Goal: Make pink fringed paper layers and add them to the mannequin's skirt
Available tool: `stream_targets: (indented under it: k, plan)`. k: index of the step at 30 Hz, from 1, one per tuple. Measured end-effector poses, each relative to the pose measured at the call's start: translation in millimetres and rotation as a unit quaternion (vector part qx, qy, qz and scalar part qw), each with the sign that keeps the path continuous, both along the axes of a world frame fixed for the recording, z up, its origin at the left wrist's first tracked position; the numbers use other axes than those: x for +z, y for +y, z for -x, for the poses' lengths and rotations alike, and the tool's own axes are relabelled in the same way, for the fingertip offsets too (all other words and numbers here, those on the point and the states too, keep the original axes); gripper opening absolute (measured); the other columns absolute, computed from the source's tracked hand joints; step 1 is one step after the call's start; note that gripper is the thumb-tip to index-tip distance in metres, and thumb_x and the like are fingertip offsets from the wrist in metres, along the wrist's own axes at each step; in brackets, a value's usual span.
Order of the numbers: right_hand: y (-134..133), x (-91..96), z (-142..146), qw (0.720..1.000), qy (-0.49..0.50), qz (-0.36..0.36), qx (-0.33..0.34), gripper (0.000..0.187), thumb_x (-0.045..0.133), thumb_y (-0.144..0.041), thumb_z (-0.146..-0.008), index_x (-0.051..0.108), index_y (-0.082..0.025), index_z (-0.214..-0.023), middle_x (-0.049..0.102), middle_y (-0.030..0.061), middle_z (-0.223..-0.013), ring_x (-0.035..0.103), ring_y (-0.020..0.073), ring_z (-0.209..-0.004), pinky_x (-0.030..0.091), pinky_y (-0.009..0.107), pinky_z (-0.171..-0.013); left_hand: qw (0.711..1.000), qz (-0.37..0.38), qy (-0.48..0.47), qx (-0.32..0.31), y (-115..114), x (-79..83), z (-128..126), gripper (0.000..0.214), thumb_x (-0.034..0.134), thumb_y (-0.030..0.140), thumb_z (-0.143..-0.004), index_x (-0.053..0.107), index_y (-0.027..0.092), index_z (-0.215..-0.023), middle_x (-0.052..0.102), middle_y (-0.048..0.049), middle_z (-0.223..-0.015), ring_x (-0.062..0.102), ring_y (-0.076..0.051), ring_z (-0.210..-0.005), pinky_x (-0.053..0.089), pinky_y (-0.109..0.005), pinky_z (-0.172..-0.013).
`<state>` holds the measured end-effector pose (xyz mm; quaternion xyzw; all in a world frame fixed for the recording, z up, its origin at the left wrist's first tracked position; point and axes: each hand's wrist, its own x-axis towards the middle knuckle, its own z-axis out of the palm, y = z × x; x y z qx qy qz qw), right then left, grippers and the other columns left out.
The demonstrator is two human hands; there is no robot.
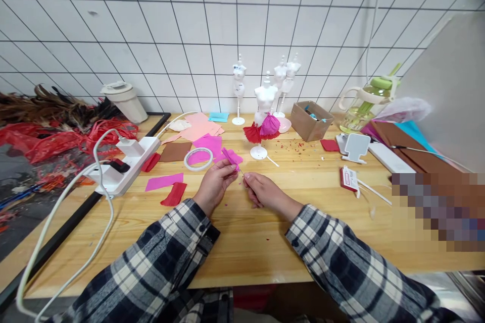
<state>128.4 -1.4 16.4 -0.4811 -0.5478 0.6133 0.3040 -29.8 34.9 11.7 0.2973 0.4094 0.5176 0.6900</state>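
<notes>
My left hand [215,181] pinches a small gathered piece of magenta paper [231,156] just above the wooden table [303,212]. My right hand [261,189] is closed beside it, fingertips close to the paper's lower end; whatever thin thing it holds is too small to make out. Straight behind the hands stands a small white mannequin [264,106] on a round base, wearing a skirt of red and magenta paper tufts [263,128].
Pink, brown and red paper pieces [197,133] and a tape ring [198,158] lie left of the mannequin. A white power strip [125,164] sits at the left edge. More white mannequins [238,86], a cardboard box [311,120], a water jug [364,103] and a phone stand [355,147] stand behind and right.
</notes>
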Motion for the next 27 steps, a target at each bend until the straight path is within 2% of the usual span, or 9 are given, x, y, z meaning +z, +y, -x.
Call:
stream_targets:
  k: [15,27]
  plan:
    - [0.3,0.4,0.0,1.0,-0.009,-0.007,0.005,0.031,0.033,-0.046,-0.098,0.041,-0.022,-0.08,0.04,-0.0116,-0.041,0.035,0.0081,-0.031,0.042,0.021,-0.04,1.0,-0.004,0.005,-0.002,-1.2,1.1,-0.9,0.028,0.083,0.016,-0.057,0.067,0.016,-0.079,0.065,0.0016,-0.077,0.059,-0.01,-0.071,0.048,-0.024,-0.075]
    - [0.7,-2.5,0.1,1.0,0.005,0.003,-0.008,0.036,0.038,-0.056,-0.094,0.042,-0.022,-0.081,0.039,-0.012,-0.04,0.034,0.0074,-0.03,0.043,0.021,-0.04,1.0,-0.012,0.017,-0.01,-0.7,-0.1,-0.8,0.028,0.084,0.018,-0.055,0.067,0.015,-0.078,0.064,0.0011,-0.076,0.059,-0.01,-0.072,0.048,-0.024,-0.075]
